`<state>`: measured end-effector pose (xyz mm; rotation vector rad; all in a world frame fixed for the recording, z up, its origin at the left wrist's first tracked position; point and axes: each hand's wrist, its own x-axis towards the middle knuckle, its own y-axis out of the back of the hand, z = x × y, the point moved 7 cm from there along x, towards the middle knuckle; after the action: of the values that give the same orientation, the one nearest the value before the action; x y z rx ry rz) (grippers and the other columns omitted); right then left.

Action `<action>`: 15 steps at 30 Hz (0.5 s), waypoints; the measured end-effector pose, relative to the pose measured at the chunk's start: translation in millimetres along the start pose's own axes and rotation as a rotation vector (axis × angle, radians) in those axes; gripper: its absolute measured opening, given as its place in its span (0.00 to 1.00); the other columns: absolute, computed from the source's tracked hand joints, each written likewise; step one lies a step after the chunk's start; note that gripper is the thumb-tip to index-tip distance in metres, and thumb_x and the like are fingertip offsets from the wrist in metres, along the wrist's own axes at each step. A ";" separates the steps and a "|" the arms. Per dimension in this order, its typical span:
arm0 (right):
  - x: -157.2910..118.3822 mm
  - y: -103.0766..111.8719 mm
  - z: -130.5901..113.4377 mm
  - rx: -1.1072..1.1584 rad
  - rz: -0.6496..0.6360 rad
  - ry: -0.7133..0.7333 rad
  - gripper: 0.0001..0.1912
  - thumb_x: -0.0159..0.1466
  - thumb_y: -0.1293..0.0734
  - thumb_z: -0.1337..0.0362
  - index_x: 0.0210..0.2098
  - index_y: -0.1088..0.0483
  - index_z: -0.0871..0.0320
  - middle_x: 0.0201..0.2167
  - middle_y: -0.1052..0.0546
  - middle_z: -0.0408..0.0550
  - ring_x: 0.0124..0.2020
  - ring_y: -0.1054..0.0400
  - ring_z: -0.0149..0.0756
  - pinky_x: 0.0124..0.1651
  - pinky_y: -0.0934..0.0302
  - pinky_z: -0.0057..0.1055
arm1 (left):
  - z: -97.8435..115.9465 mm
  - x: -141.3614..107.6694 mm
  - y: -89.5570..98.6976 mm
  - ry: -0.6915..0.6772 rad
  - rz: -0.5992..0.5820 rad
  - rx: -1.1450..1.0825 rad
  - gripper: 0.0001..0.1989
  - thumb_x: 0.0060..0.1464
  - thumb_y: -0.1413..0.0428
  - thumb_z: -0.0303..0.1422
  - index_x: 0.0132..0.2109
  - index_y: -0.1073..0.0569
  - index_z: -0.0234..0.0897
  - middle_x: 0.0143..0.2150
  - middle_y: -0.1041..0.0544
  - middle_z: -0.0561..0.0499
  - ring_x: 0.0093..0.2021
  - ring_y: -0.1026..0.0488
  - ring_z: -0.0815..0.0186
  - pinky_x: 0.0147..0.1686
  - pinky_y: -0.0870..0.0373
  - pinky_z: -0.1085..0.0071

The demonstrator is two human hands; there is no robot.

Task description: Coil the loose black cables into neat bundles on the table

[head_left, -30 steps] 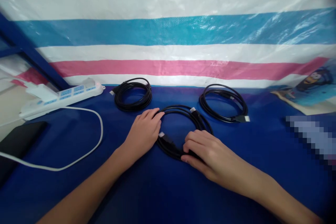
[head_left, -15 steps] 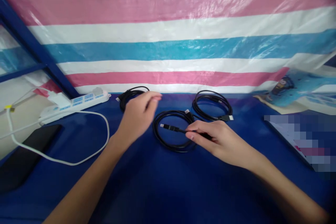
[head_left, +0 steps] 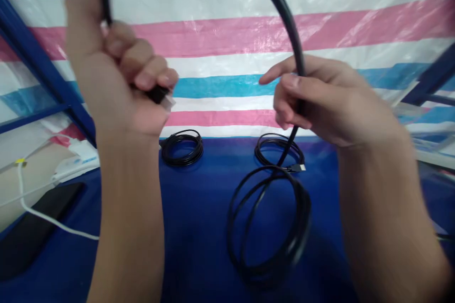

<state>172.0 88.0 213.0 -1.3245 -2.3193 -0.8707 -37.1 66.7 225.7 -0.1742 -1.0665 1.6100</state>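
My left hand, raised at the upper left, is closed on the connector end of a black cable; the connector's light tip pokes out below the fingers. From there the cable arches out of the top of the view and comes down through my right hand, which pinches it between thumb and fingers, the index finger partly stretched out. Below, loose loops of the same cable hang over the blue table, blurred at their lower edge.
Two coiled black cables, one on the left and one on the right, lie at the back of the blue table. A white power strip, white cord and black flat object are at the left. Striped sheeting hangs behind.
Both hands have risen and come closer to the camera. My left hand has taken hold of the cable's connector end. The middle coil has been lifted and its loops have loosened.
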 end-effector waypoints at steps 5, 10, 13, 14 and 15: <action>27.4 -38.5 12.6 0.198 -0.162 -0.026 0.09 0.68 0.42 0.63 0.39 0.32 0.61 0.18 0.34 0.42 0.13 0.47 0.23 0.15 0.56 0.24 | -6.4 10.5 21.1 -0.111 0.120 -0.274 0.24 0.62 0.53 0.42 0.22 0.52 0.38 0.12 0.46 0.62 0.15 0.42 0.78 0.19 0.39 0.79; 49.3 -56.1 7.6 0.288 -0.025 0.098 0.05 0.67 0.41 0.63 0.40 0.36 0.56 0.31 0.31 0.44 0.21 0.40 0.27 0.22 0.45 0.26 | -47.5 5.4 -11.6 -0.065 0.013 -0.108 0.18 0.64 0.60 0.35 0.26 0.40 0.37 0.22 0.36 0.56 0.18 0.39 0.75 0.16 0.47 0.74; 49.1 -51.6 6.4 0.220 0.058 0.132 0.07 0.66 0.39 0.65 0.44 0.38 0.56 0.39 0.31 0.45 0.30 0.35 0.30 0.28 0.39 0.27 | -81.1 0.5 -28.3 0.066 -0.085 0.021 0.20 0.65 0.64 0.41 0.33 0.34 0.36 0.26 0.35 0.54 0.16 0.46 0.76 0.15 0.59 0.74; 47.6 -47.9 6.7 0.180 0.082 0.129 0.09 0.66 0.39 0.65 0.46 0.38 0.57 0.40 0.32 0.45 0.33 0.34 0.31 0.30 0.38 0.27 | -90.3 -1.5 -32.0 0.097 -0.115 0.022 0.19 0.65 0.63 0.40 0.32 0.35 0.35 0.24 0.38 0.55 0.16 0.47 0.77 0.15 0.58 0.76; 45.7 -43.1 7.0 0.151 0.111 0.128 0.10 0.65 0.38 0.65 0.46 0.37 0.58 0.39 0.32 0.46 0.33 0.34 0.31 0.30 0.38 0.27 | -97.5 -3.6 -35.5 0.114 -0.147 0.014 0.18 0.65 0.61 0.37 0.30 0.36 0.35 0.22 0.42 0.56 0.17 0.48 0.77 0.16 0.55 0.77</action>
<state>111.7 106.1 218.2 -1.2810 -2.1463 -0.7095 49.2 114.2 193.0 -0.1724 -0.9584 1.4579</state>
